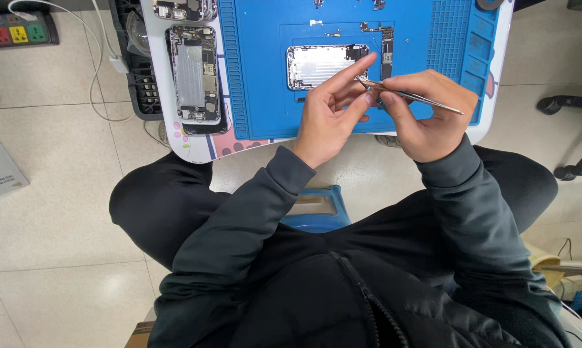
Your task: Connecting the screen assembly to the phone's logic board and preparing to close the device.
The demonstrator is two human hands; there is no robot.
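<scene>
Right hand (426, 116) pinched shut round slim metal tweezers (410, 95), tips aimed at left hand (333, 113), whose fingertips (367, 96) close on something too small to make out, both raised just above blue mat (258, 96) beside opened phone shell (320, 64)

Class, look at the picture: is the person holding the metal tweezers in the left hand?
No: the right hand grips the metal tweezers, while the left hand only meets their tip.

White table (204, 147), blue mat (258, 96), 2 phone housings (194, 71)
</scene>
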